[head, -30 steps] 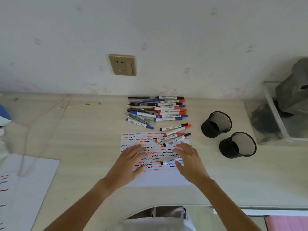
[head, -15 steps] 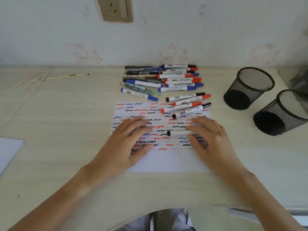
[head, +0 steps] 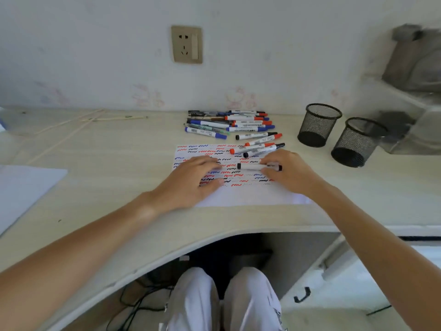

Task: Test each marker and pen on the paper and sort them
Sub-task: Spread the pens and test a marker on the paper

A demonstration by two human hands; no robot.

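Matt wood-grain desk (head: 119,163), black metal mesh cups (head: 318,125), smooth plastic markers (head: 259,167).

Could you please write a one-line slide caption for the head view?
Left hand flat on the scribbled paper, right hand grasping a black-capped marker, near two mesh cups.

Paper (head: 238,197) white, red/blue/black squiggles (rows); mesh cups (head: 318,125) black.

2 mesh cups (head: 319,125), 2 paper sheets (head: 238,197), 2 hands (head: 191,180), 1 wall socket (head: 186,44)
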